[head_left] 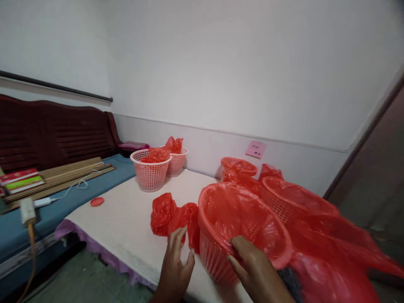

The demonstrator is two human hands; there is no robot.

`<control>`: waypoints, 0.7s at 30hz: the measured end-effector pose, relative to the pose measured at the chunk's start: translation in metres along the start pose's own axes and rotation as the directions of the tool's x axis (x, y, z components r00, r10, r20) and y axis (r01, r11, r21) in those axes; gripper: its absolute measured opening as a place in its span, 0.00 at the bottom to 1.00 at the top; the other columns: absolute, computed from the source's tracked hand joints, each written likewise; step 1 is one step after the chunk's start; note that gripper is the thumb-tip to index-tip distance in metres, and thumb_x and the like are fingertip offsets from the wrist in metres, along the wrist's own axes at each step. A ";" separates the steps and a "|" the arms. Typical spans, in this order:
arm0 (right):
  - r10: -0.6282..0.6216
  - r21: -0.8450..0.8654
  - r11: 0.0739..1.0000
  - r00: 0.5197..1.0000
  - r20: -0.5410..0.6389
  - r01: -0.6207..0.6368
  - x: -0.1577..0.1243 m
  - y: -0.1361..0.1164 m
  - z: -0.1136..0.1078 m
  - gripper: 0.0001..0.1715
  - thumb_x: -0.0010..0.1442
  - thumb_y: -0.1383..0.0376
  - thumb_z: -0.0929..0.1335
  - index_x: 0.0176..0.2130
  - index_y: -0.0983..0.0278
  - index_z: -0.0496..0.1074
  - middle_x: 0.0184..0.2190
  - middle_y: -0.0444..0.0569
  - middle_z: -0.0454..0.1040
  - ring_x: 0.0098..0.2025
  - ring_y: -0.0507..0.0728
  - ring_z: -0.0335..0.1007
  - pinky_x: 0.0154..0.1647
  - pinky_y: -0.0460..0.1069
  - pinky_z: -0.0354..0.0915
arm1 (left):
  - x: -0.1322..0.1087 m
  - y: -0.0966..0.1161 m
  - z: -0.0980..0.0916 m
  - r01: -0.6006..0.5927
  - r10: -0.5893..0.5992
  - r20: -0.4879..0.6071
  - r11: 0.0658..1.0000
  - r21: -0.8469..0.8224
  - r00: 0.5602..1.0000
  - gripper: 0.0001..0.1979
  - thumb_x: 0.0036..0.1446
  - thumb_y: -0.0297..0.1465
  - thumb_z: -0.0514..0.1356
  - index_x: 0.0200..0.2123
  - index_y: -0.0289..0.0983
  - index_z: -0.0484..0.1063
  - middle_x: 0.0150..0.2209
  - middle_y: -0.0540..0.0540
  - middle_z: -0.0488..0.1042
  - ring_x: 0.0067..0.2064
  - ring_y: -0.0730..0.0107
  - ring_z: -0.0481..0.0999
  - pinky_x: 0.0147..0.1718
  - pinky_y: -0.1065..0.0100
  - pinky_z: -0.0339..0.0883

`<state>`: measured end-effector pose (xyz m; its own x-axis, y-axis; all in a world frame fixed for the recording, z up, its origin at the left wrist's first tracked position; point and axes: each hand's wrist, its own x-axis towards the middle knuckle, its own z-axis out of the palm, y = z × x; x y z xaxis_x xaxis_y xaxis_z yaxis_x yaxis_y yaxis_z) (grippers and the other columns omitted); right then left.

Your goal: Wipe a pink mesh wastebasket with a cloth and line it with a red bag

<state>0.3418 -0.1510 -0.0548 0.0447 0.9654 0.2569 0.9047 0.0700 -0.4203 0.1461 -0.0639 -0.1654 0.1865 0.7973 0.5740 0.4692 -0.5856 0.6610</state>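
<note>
The right grip (254, 263) pinched the near rim of one coral, latticed basket (215, 260) at its twelve o'clock, lined with crinkled red plastic (235, 210), with the spread, empty left grip (177, 263) at the basket's eight, two pale baskets (150, 177) at ten and two reddish baskets (275, 205) at twelve and two.

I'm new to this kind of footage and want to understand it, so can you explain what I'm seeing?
There's no machine: a person works bare-handed, and this single picture comes from a camera worn on their head, looking forward and down. The right hand grips the rim of the nearest basket, which is lined with a red plastic bag. The left hand is loosely open; its fingers are by some crumpled red plastic, though I can't tell whether they touch. On the pale tabletop, two lighter baskets stand farther back, more red-bagged baskets are on the right, and a small red disc lies left.
</note>
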 end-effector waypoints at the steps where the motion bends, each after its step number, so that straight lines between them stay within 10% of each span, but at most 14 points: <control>1: 0.001 0.024 1.000 1.000 0.015 -0.002 -0.001 0.000 -0.004 0.05 0.61 0.66 0.61 0.32 0.61 0.63 0.33 0.48 0.71 0.35 0.57 0.68 0.37 0.51 0.59 | 0.005 0.015 -0.007 -0.038 0.038 -0.019 0.999 -0.029 0.999 0.23 0.62 0.30 0.51 0.60 0.39 0.56 0.58 0.37 0.65 0.61 0.60 0.67 0.56 0.55 0.69; 9: -0.036 0.196 0.980 0.999 0.028 0.030 -0.012 -0.013 -0.020 0.10 0.61 0.65 0.62 0.27 0.62 0.60 0.28 0.42 0.66 0.31 0.52 0.61 0.33 0.48 0.52 | 0.026 0.064 -0.031 -0.375 0.365 0.142 0.926 0.049 0.920 0.31 0.61 0.28 0.54 0.65 0.42 0.49 0.64 0.38 0.61 0.67 0.55 0.58 0.61 0.46 0.61; 21: 0.054 0.492 0.869 0.981 -0.187 0.046 -0.011 -0.026 -0.055 0.16 0.62 0.56 0.61 0.26 0.61 0.61 0.23 0.40 0.60 0.27 0.51 0.57 0.30 0.47 0.54 | 0.050 0.082 -0.045 -0.356 0.337 0.174 0.930 0.089 0.925 0.27 0.61 0.37 0.56 0.62 0.39 0.56 0.60 0.38 0.66 0.62 0.58 0.64 0.59 0.52 0.64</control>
<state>0.3407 -0.1771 0.0010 0.1723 0.9036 0.3922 0.5797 0.2289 -0.7820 0.1551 -0.0785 -0.0606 0.4812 0.5655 0.6698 0.4472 -0.8156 0.3672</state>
